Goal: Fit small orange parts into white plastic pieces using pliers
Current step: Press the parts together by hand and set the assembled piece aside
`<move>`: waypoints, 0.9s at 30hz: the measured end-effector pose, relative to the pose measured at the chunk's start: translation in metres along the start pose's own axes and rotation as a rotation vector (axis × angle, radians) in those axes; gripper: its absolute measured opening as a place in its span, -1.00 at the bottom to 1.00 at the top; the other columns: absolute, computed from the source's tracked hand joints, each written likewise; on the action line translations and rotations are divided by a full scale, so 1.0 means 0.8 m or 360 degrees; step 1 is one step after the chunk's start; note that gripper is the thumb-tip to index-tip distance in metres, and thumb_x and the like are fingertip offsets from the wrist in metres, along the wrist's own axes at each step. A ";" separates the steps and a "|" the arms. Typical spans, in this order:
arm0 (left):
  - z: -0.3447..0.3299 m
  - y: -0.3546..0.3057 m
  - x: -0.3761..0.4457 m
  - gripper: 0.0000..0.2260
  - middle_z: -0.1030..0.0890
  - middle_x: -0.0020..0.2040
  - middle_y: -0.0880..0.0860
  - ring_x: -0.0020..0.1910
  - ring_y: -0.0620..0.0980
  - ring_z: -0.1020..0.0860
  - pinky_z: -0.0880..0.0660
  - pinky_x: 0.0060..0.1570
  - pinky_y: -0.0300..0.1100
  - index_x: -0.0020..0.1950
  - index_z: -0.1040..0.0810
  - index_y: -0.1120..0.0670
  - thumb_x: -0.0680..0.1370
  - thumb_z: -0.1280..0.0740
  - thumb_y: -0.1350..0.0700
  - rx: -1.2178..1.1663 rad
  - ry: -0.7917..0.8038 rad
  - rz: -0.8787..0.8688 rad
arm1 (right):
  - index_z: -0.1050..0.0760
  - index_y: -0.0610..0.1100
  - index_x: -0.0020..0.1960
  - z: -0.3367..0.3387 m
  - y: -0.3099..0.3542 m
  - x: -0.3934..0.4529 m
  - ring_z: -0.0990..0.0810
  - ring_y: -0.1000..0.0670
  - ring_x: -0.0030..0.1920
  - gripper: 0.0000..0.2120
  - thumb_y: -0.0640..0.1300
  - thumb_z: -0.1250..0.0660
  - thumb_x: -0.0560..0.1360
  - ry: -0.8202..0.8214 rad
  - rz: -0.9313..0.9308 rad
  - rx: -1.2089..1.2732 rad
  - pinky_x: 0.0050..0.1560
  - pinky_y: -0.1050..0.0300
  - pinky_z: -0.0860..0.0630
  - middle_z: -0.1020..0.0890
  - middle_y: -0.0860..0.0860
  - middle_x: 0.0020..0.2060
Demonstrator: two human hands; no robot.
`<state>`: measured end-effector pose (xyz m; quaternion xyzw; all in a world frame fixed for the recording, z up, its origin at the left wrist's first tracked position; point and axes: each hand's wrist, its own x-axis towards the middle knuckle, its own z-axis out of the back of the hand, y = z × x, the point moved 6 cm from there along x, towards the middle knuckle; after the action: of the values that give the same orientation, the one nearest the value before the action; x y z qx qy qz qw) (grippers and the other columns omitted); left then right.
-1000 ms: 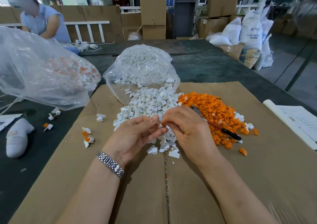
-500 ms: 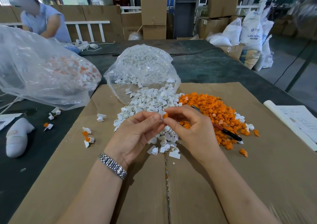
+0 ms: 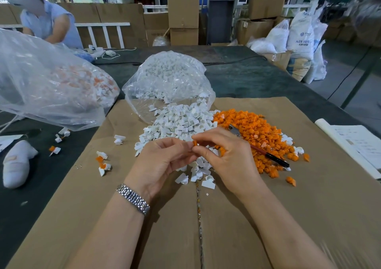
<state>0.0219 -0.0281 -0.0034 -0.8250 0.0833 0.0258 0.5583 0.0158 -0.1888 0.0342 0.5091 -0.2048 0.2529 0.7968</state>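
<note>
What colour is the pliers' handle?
Red near the jaws, black toward the end of the pliers, seen in the head view.

pliers on right pile, left pile beside

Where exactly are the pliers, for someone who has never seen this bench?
Start at the brown cardboard sheet covering the table and find the orange parts pile on its right half. The pliers lie slantwise across that pile, just beyond the right hand. They are the only long thing there: metal tip, dark handle.
</note>
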 end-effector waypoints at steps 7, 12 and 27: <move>0.002 -0.005 -0.001 -0.87 -0.71 -0.13 0.27 -0.11 0.14 -0.73 -0.65 -0.10 -0.19 -0.26 -0.66 0.20 0.33 -0.57 0.18 0.0151 -0.0029 -0.0052 | -0.69 -0.07 0.12 -0.004 -0.005 0.000 -0.64 0.12 0.05 -0.77 -0.16 -0.52 0.47 0.0064 -0.0096 0.0068 0.09 0.34 -0.52 -0.66 0.13 -0.03; 0.003 -0.005 -0.002 -0.86 -0.71 -0.12 0.25 -0.04 0.20 -0.72 -0.65 -0.09 -0.20 -0.24 -0.67 0.20 0.33 -0.58 0.18 0.0152 0.0031 -0.0056 | -0.70 -0.08 0.10 -0.001 -0.008 0.000 -0.64 0.11 0.05 -0.80 -0.18 -0.52 0.47 0.0091 -0.0125 0.0101 0.09 0.35 -0.51 -0.66 0.14 -0.03; -0.001 -0.008 -0.006 -0.91 -0.70 -0.18 0.28 -0.16 0.18 -0.72 -0.66 -0.13 -0.16 -0.13 -0.57 0.30 0.51 -0.46 0.32 0.0321 -0.0115 -0.0153 | -0.70 -0.11 0.11 -0.005 -0.006 0.000 -0.63 0.10 0.03 -0.81 -0.20 -0.50 0.50 0.0121 -0.0106 -0.0021 0.09 0.29 -0.54 -0.65 0.11 -0.04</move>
<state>0.0183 -0.0264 0.0033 -0.7662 0.0257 0.0201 0.6418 0.0195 -0.1869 0.0291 0.5003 -0.1588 0.2440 0.8154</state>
